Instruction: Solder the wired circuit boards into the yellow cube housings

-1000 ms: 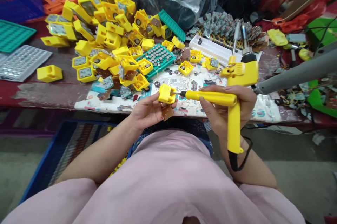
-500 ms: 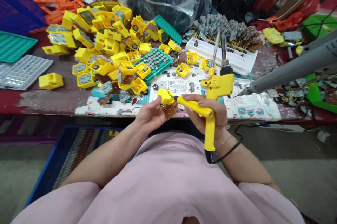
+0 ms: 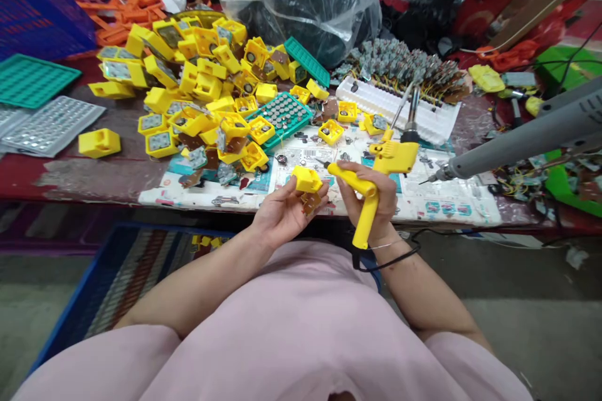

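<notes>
My left hand (image 3: 283,216) holds a small yellow plastic housing (image 3: 306,179) between thumb and fingers. A brown circuit board (image 3: 310,202) hangs out of the housing's lower side, against the fingers. Closed around a yellow soldering gun (image 3: 395,156) is my right hand (image 3: 383,191); the gun's metal tip points up and away, and its black cord runs past the wrist. The same hand also grips a yellow-handled tool (image 3: 350,178) whose thin dark tip points left, just apart from the housing. Whether this tool is a screwdriver I cannot tell.
A heap of yellow housings (image 3: 207,87) covers the table's left middle. Beside it lie a green tray of round cells (image 3: 285,113) and a white rack (image 3: 399,109) with wired boards behind. A grey electric screwdriver (image 3: 517,134) juts in from the right. A blue crate (image 3: 94,275) stands below.
The yellow-handled tool's tip has moved away from the housing, where it was touching or inside. My right hand has drawn back slightly and tilted the soldering gun. The camera view has shifted a little.
</notes>
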Demonstrator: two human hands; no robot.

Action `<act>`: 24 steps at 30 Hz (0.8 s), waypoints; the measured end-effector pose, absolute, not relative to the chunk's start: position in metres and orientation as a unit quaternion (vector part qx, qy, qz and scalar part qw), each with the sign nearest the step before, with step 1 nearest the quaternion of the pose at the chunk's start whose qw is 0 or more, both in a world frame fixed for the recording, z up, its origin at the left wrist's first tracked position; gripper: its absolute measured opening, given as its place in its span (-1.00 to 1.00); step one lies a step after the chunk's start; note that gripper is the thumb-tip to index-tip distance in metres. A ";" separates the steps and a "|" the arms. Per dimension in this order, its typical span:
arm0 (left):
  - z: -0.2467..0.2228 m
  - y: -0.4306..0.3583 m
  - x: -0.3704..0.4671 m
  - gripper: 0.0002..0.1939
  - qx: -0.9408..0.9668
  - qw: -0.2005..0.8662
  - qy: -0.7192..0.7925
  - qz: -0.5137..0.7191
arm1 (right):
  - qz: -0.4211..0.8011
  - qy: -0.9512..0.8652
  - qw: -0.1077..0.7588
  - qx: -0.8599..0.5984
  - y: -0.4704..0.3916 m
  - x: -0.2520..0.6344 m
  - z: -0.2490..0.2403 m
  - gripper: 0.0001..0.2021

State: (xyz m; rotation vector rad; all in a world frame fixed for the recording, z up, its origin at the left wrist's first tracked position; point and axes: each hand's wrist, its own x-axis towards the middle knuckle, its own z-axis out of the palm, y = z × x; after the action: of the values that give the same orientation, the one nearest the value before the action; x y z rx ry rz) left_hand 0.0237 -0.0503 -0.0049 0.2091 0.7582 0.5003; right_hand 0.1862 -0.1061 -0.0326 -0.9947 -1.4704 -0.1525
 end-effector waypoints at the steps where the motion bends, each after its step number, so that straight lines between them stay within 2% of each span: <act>1: -0.007 -0.048 0.018 -0.71 0.112 0.900 0.355 0.225 | -0.072 -0.644 0.622 -0.440 -0.107 0.190 -0.032 -0.52; 6: -0.018 -0.036 -0.012 -0.41 0.219 0.915 0.278 0.192 | -0.076 -0.691 0.560 -0.451 -0.118 0.212 -0.035 -0.45; 12: -0.011 -0.019 -0.032 -0.37 0.340 0.886 0.254 0.185 | -0.101 -0.785 0.407 -0.455 -0.124 0.227 -0.049 -0.55; 14: 0.003 -0.006 -0.044 -0.30 0.483 0.797 0.291 0.216 | -0.103 -0.798 0.370 -0.465 -0.125 0.226 -0.056 -0.59; 15: 0.012 0.002 -0.052 -0.26 0.567 0.714 0.328 0.248 | -0.104 -0.798 0.359 -0.472 -0.125 0.225 -0.060 -0.60; 18: 0.034 0.029 -0.074 -0.20 0.739 0.368 0.463 0.321 | -0.093 -0.793 0.345 -0.493 -0.124 0.222 -0.068 -0.63; 20: 0.039 0.049 -0.086 -0.22 0.769 0.194 0.511 0.332 | -0.076 -0.791 0.340 -0.503 -0.124 0.219 -0.068 -0.64; 22: 0.035 0.068 -0.093 -0.24 0.778 0.131 0.511 0.341 | -0.057 -0.788 0.340 -0.510 -0.124 0.217 -0.064 -0.64; 24: 0.028 0.083 -0.095 -0.29 0.789 0.130 0.496 0.340 | -0.047 -0.784 0.340 -0.517 -0.124 0.215 -0.061 -0.63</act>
State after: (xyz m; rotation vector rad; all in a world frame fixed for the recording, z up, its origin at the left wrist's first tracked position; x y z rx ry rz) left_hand -0.0952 0.0829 0.0275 2.2914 1.4400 0.9894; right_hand 0.2151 -0.1241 -0.0609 -1.3446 -2.0414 -0.1232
